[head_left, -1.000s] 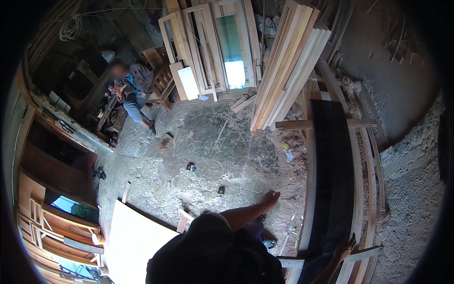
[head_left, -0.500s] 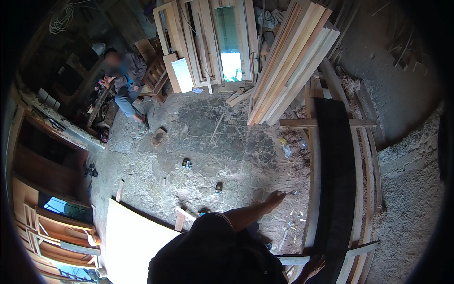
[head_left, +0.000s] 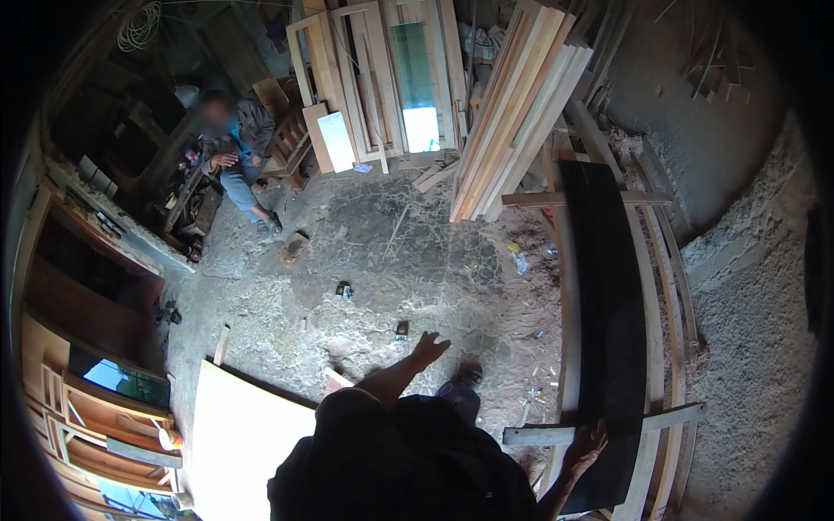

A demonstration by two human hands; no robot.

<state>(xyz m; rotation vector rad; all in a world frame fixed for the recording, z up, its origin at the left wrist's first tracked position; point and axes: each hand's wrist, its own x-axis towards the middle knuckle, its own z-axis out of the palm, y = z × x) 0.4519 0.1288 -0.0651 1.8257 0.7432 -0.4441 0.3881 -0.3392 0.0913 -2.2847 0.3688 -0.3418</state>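
In the head view, the left hand point(head_left: 430, 347) hangs with fingers loosely parted over the floor point(head_left: 486, 304), lower centre; the right hand point(head_left: 587, 449), lower right, spreads over the long black panel point(head_left: 606, 304), contact unclear.

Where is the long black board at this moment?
In the head view, the long black board lies on the right, across two pale wooden crosspieces, with the person's right hand at its left edge near the bottom.

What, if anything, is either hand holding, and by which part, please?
Nothing is visibly held: the left hand is over the floor, the right hand over the dark panel.
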